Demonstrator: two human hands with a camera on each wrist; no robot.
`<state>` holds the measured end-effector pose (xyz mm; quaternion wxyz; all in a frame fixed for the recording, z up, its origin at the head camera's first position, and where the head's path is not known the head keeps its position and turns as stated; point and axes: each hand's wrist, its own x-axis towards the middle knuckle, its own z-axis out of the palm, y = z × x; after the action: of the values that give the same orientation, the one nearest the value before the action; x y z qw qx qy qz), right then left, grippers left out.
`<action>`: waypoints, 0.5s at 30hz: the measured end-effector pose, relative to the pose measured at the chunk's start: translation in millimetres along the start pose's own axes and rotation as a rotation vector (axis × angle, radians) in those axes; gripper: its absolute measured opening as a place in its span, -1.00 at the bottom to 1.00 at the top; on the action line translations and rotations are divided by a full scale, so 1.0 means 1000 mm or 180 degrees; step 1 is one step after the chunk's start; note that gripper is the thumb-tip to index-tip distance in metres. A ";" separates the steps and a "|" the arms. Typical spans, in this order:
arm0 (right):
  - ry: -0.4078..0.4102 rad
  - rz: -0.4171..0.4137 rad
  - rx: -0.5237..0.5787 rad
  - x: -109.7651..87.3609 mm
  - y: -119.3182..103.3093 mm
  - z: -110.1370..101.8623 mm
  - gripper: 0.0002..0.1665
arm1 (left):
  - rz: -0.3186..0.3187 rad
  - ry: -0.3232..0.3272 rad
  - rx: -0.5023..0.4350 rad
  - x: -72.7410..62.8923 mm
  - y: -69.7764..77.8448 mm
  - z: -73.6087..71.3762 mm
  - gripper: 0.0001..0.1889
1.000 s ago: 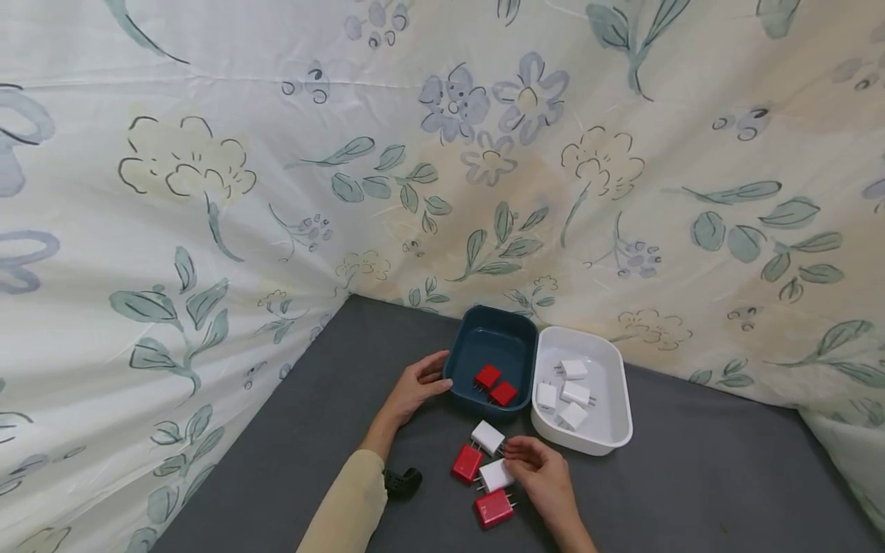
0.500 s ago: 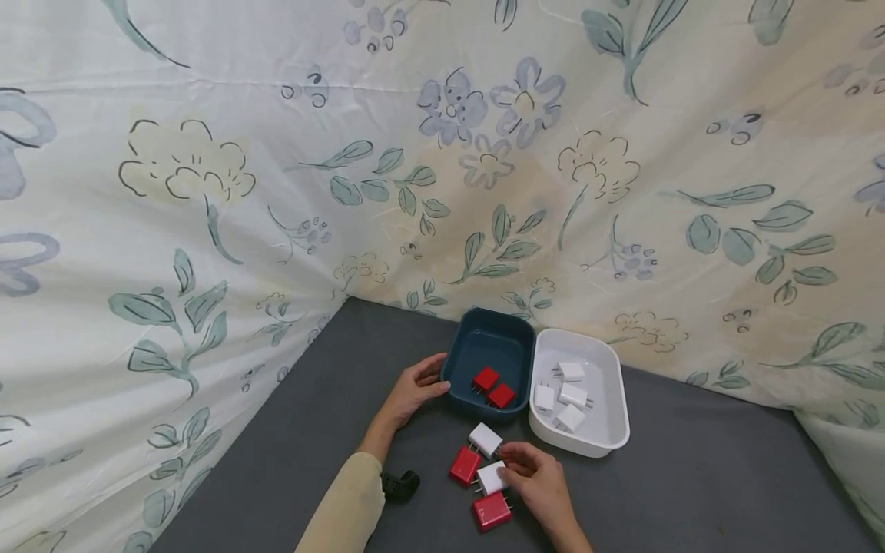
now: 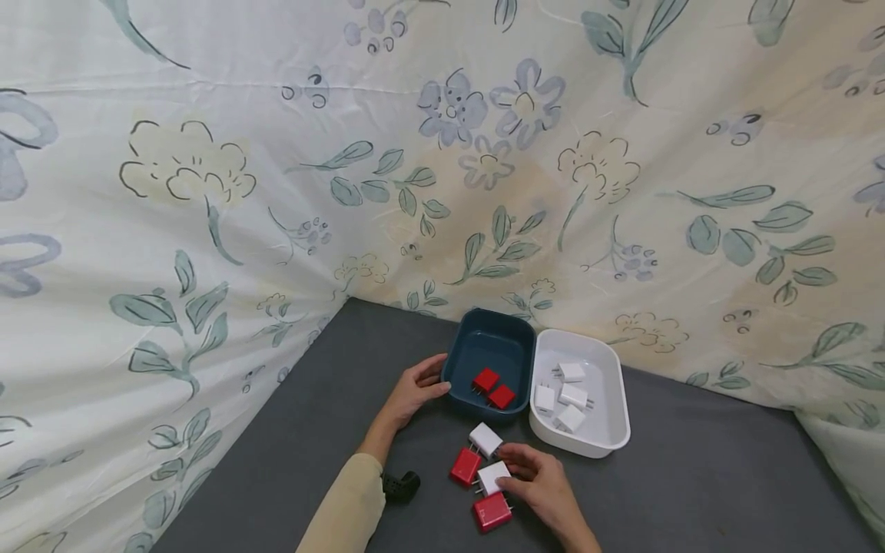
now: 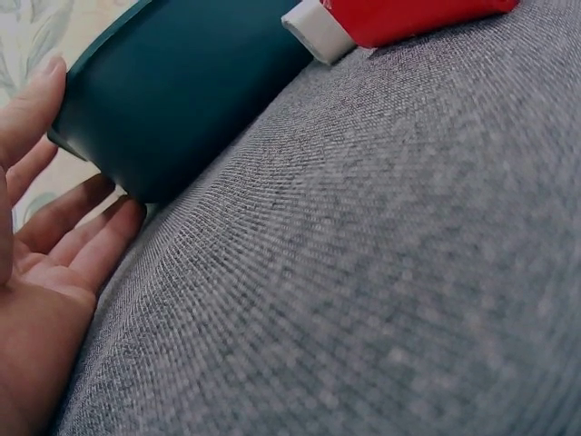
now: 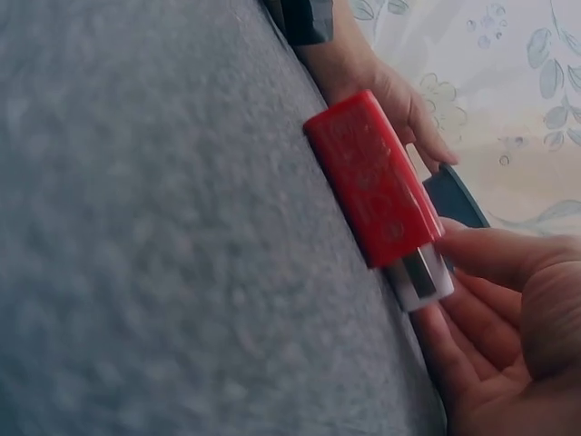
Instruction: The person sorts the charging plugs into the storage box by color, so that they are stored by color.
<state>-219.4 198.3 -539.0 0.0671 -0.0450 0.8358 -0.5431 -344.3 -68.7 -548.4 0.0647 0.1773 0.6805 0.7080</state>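
My left hand (image 3: 413, 390) rests against the outside of a dark blue bin (image 3: 499, 330), thumb by the rim and fingers along its wall. In the left wrist view those fingers (image 4: 104, 232) touch the wall low down. My right hand (image 3: 542, 485) pinches a white charger plug (image 3: 492, 476) with thumb and fingers, at the table. From the right wrist camera, a red charger plug (image 5: 374, 182) partly hides this white one (image 5: 425, 282). Around it lie another white charger plug (image 3: 486, 441), a red one (image 3: 465, 466) and a nearer red one (image 3: 492, 512).
Two red charger plugs (image 3: 501, 396) lie inside the blue bin. A white bin (image 3: 618, 403) stands against its right side and contains several white charger plugs (image 3: 571, 418). Floral cloth (image 3: 415, 153) hangs behind the dark grey table (image 3: 691, 476). A black device (image 3: 401, 485) is at my left wrist.
My right thumb has shifted slightly towards the near side on the white charger plug. The left hand stays at the blue bin. The head view has shifted a little.
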 end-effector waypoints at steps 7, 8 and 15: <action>-0.0190 -0.0114 0.0061 -0.001 0.002 -0.006 -0.40 | -0.0063 0.0013 -0.0033 0.000 0.000 -0.001 -0.34; -0.0211 -0.0129 0.0069 -0.001 0.002 -0.007 -0.40 | -0.0056 0.0006 -0.0038 0.000 0.000 -0.001 -0.34; -0.0414 -0.0204 0.0294 -0.003 0.005 -0.010 -0.39 | -0.0024 -0.0006 -0.0034 0.001 -0.002 -0.003 -0.33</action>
<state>-218.3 209.5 -539.1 0.1058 -0.1038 0.8018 -0.5789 -346.3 -70.7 -550.3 0.0689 0.1751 0.6773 0.7112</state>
